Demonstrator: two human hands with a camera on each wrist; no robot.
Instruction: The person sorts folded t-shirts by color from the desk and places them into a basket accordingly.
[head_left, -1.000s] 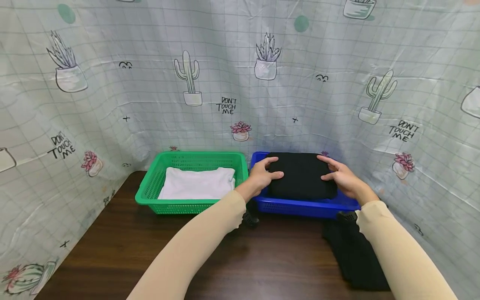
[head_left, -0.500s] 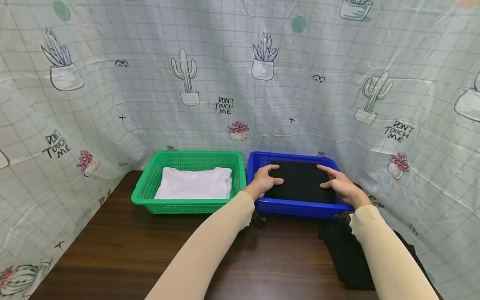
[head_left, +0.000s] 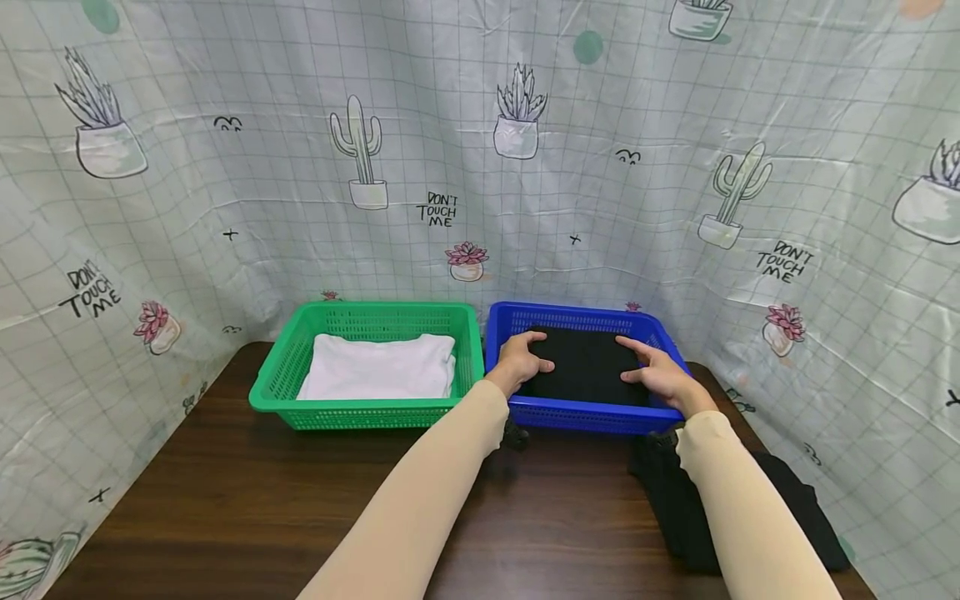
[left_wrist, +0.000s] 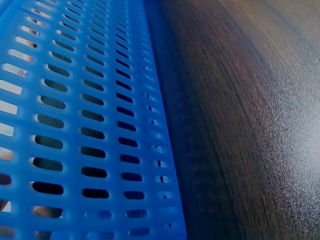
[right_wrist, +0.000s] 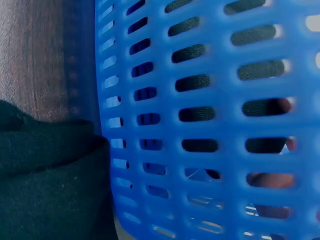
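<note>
A folded black garment [head_left: 581, 367] lies flat inside the blue plastic basket [head_left: 592, 416] on the table. My left hand [head_left: 517, 364] holds its left side and my right hand [head_left: 658, 375] its right side. Thumb and index finger of each hand show on top; the other fingers are mostly hidden at the garment's edges. Both wrist views look at the slotted basket wall [left_wrist: 107, 125] from outside. Through the slots [right_wrist: 195, 82] in the right wrist view, dark fabric and bits of fingers show.
Left of the blue basket stands a green basket [head_left: 371, 414] holding a folded white garment [head_left: 378, 367]. More black clothing [head_left: 682, 517] lies on the dark wooden table [head_left: 247, 508], under my right forearm. A patterned curtain [head_left: 405, 275] hangs behind the baskets.
Both hands have lowered the folded black garment from the blue basket's rim down into it. The head view has shifted slightly to the right.
</note>
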